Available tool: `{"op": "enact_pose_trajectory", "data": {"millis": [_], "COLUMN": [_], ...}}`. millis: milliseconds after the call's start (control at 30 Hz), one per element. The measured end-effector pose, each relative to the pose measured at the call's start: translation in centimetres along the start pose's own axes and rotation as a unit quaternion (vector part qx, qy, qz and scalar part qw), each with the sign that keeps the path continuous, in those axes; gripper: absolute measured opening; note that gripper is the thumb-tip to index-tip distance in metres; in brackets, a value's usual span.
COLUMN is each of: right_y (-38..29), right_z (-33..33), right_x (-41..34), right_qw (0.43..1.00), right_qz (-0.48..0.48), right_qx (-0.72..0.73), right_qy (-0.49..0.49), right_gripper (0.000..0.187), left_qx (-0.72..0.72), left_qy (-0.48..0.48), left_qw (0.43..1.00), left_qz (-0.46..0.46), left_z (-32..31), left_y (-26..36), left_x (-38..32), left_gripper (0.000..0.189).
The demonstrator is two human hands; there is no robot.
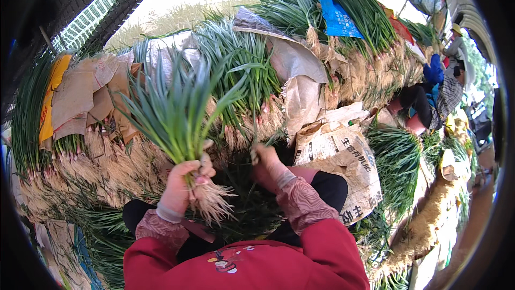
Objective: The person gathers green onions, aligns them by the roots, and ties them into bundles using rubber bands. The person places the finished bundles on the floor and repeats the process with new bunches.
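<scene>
My left hand [180,183], in a pale glove, is closed around a bunch of green garlic-like plants [183,129]. Its long flat leaves fan up and away, and pinkish bulb ends with pale stringy roots [211,201] hang below the fist. To the right, my right hand [268,161] is also gloved, its fingers curled in front of the stacked plants. A thin green strand runs near its fingertips; whether they grip it is unclear. Loose green leaves [245,197] lie in shadow below, between my knees.
A long bank of rooted plants [257,117] stretches across ahead, partly draped with sacks [76,101] and a blue sheet [334,8]. A printed sack [342,161] lies by my right knee. More bundles [396,165] lie at right; people [454,48] are farther off.
</scene>
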State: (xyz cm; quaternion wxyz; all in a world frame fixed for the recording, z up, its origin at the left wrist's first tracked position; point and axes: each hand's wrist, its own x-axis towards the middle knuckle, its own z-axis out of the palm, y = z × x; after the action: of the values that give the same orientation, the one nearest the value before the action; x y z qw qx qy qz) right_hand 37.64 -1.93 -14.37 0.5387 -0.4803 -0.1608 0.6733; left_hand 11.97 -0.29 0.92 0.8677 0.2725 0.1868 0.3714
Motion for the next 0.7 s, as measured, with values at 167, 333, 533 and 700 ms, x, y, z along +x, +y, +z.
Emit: {"op": "enact_pose_trajectory", "data": {"millis": [167,333,533,700], "right_y": [-4.2,-13.7,-7.4,-3.9], "right_z": [-2.5,-0.4,4.0,6.0], "right_x": [-1.9,6.0,-1.5,-6.6], "right_qw": [0.651,0.771,0.671,0.763], "right_qz": [-0.111,-0.199,-0.390,-0.338], "right_qx": [-0.750,-0.573,-0.599,-0.538], "right_qy": [-0.040,0.197,0.194,-0.118], "right_gripper": [0.049,0.042,0.031,0.027], "left_qx": [0.047,0.063,-0.005,0.136], "left_qy": [0.014,0.011,0.147,0.092], "left_qw": [0.988,0.995,0.989,0.975], "left_qz": [0.149,0.072,-0.032,-0.149], "left_z": [0.8,-0.7,-2.5,-2.5], "left_y": [4.9,2.3,-1.8,-4.5], "left_x": [0.5,4.2,5.7,5.6], "left_gripper": [0.072,0.043,0.018,0.021]}}
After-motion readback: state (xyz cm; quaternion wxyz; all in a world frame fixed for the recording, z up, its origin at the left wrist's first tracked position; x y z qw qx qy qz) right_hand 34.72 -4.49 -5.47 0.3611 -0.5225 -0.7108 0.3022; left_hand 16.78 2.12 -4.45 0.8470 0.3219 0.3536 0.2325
